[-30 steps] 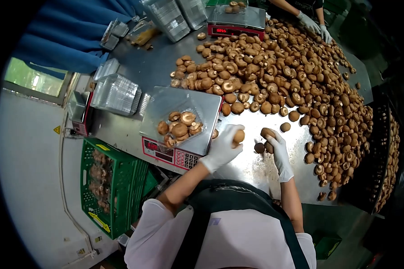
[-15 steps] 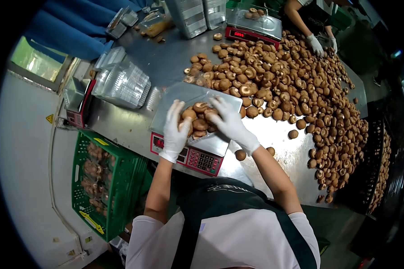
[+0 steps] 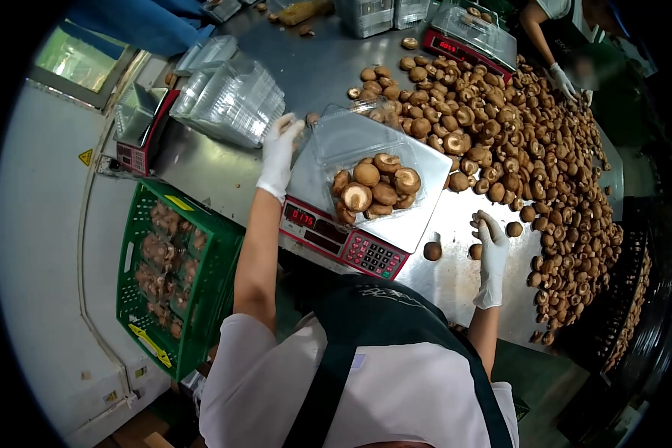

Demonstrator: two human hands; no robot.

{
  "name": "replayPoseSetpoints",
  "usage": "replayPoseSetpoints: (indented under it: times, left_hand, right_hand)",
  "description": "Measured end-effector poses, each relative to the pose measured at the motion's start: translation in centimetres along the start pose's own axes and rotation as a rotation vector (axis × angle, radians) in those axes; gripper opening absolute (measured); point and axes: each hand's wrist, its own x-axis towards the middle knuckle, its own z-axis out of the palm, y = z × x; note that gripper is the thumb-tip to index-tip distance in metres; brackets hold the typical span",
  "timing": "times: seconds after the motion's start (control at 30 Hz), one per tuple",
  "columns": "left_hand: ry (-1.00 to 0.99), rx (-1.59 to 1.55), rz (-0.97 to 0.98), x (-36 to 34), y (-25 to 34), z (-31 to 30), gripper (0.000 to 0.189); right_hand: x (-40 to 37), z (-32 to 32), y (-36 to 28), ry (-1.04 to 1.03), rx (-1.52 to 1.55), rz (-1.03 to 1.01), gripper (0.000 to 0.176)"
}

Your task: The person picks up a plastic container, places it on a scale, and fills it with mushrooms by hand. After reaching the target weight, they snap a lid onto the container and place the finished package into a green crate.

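The clear plastic box with several brown mushrooms inside sits on the silver pan of a red scale, its lid tilted back. The scale's display shows red digits. My gloved left hand is at the pan's left edge, beside the stacked clear boxes, fingers apart and holding nothing that shows. To the right of the scale, my gloved right hand hovers over the metal table, fingers loosely bent and apart, close to a loose mushroom. Another mushroom lies nearer the scale.
A large mushroom pile covers the table's right side. Stacked clear boxes and another scale are at left, above a green crate of packed mushrooms. Further back are a scale and another person's gloved hand.
Both hands have come off the mushrooms in the box, the left moving up and left, the right moving down and right. The box and its lid now show more fully, and the view has shifted.
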Motion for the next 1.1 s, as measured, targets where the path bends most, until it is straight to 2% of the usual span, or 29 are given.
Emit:
replayPoseSetpoints:
  times: [0.03, 0.13, 0.2, 0.27, 0.33, 0.4, 0.47, 0.53, 0.57, 0.6, 0.67, 0.7, 0.77, 0.83, 0.93, 1.1]
  left_hand:
    - [-0.058, -0.027, -0.029, 0.7, -0.5, 0.4, 0.057]
    - [-0.089, -0.129, -0.125, 1.0, 0.0, 2.2, 0.06]
    - [-0.096, -0.194, -0.059, -0.7, 1.5, 2.9, 0.06]
    - [-0.055, -0.364, 0.201, -2.3, 2.1, 2.9, 0.051]
    - [-0.128, -0.28, 0.288, -5.5, 2.9, 1.9, 0.041]
    - [-0.257, 0.119, 0.337, -9.4, 2.5, 1.0, 0.036]
    - [-0.267, 0.619, 0.722, -12.7, 0.5, 0.9, 0.039]
    - [-0.102, 0.615, 0.703, -14.8, -1.7, 1.7, 0.044]
    - [-0.018, 0.548, 0.557, -15.8, -2.7, 2.0, 0.047]
    - [-0.005, 0.548, 0.553, -15.8, -3.8, 1.9, 0.047]
    - [-0.002, 0.222, 0.188, -15.8, -5.4, 1.9, 0.046]
    - [-0.065, 0.12, 0.013, -15.8, -5.1, 1.8, 0.039]
    - [-0.098, 0.091, -0.021, -15.6, -5.0, 1.4, 0.038]
    - [-0.171, 0.072, -0.127, -15.8, -4.7, 1.2, 0.033]
    - [-0.2, -0.003, -0.154, -16.2, -4.9, 1.4, 0.028]
    - [-0.208, -0.014, 0.031, -16.3, -7.3, 1.3, 0.024]
  right_hand:
    - [-0.3, 0.1, -0.2, -0.013, -0.015, 0.001, 0.031]
    - [-0.5, 1.0, -1.1, -0.055, -0.036, -0.033, 0.025]
    - [-0.2, 1.6, -2.0, -0.078, -0.062, -0.061, 0.026]
    - [0.3, 2.2, -2.5, -0.127, -0.027, -0.089, 0.03]
    - [0.5, 2.9, -3.4, -0.164, -0.004, -0.124, 0.033]
    - [0.9, 3.6, -4.0, -0.244, 0.058, -0.152, 0.036]
    - [1.2, 4.3, -4.4, -0.311, 0.067, -0.134, 0.043]
    - [1.5, 5.3, -4.8, -0.35, -0.026, -0.049, 0.04]
    - [1.9, 5.6, -4.2, -0.408, -0.113, -0.03, 0.043]
    - [2.1, 6.2, -4.1, -0.458, -0.183, -0.02, 0.038]
    - [2.2, 7.1, -3.9, -0.571, 0.035, 0.132, 0.032]
    - [2.3, 7.2, -3.9, -0.586, 0.026, 0.122, 0.032]
    - [2.3, 7.4, -3.8, -0.578, 0.179, 0.143, 0.022]
    - [2.8, 7.4, -2.9, -0.598, 0.183, 0.13, 0.019]
    - [2.4, 7.3, -3.2, -0.6, 0.185, 0.108, 0.012]
    - [0.9, 7.1, -1.5, -0.546, 0.203, -0.029, 0.011]
